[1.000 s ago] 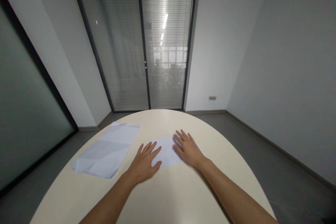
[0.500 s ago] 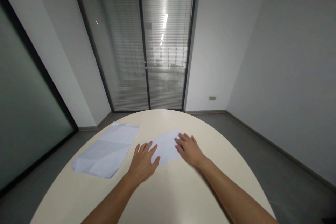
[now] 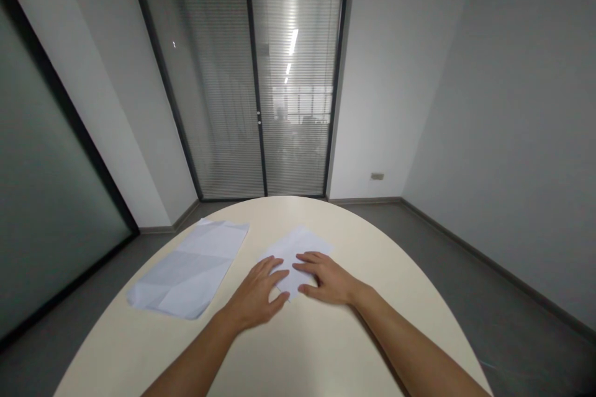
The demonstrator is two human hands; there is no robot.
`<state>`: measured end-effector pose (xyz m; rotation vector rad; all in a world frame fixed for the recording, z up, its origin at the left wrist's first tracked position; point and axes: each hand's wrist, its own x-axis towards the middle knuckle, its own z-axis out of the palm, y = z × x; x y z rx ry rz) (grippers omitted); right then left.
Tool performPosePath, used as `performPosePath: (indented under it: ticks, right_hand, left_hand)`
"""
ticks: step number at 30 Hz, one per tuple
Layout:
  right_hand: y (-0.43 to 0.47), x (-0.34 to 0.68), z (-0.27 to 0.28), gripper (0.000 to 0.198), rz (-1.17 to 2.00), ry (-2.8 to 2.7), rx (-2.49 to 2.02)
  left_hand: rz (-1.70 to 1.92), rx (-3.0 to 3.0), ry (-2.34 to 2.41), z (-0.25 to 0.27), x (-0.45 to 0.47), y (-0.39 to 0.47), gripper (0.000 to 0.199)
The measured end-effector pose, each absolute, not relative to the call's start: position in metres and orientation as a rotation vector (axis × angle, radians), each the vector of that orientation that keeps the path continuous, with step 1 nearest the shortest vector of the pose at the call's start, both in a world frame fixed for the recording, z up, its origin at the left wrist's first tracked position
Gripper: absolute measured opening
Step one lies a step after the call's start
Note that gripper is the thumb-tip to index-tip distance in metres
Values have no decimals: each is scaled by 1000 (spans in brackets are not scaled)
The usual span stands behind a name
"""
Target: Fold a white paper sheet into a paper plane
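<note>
A small white sheet of paper (image 3: 300, 239) lies flat on the round cream table (image 3: 298, 353), turned so that one corner points away from me. My left hand (image 3: 258, 294) rests over its left side, fingers apart and stretched toward the middle. On the right side of the sheet lies my right hand (image 3: 328, 279), also with fingers spread and reaching inward. The fingertips of both hands come close together over the paper. Part of the sheet is hidden beneath the hands.
A larger creased stack or sheet of white paper (image 3: 190, 270) lies on the table's left side. Beyond the table are a glass door (image 3: 298, 136) with blinds and a wall socket (image 3: 377, 177). A frosted glass panel (image 3: 46, 186) stands at left.
The small sheet has turned, its corner now pointing away from me. My right hand has moved left and nearer to me; my left hand has shifted slightly right.
</note>
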<state>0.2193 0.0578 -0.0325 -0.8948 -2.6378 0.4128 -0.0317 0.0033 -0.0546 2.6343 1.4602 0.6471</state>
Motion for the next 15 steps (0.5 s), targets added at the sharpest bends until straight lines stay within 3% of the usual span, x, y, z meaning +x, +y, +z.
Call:
performPosePath:
  ticks: [15]
  right_hand:
    - [59, 224, -28, 59, 576, -2679, -953]
  left_hand:
    - [475, 2555, 1518, -55, -34, 4, 58]
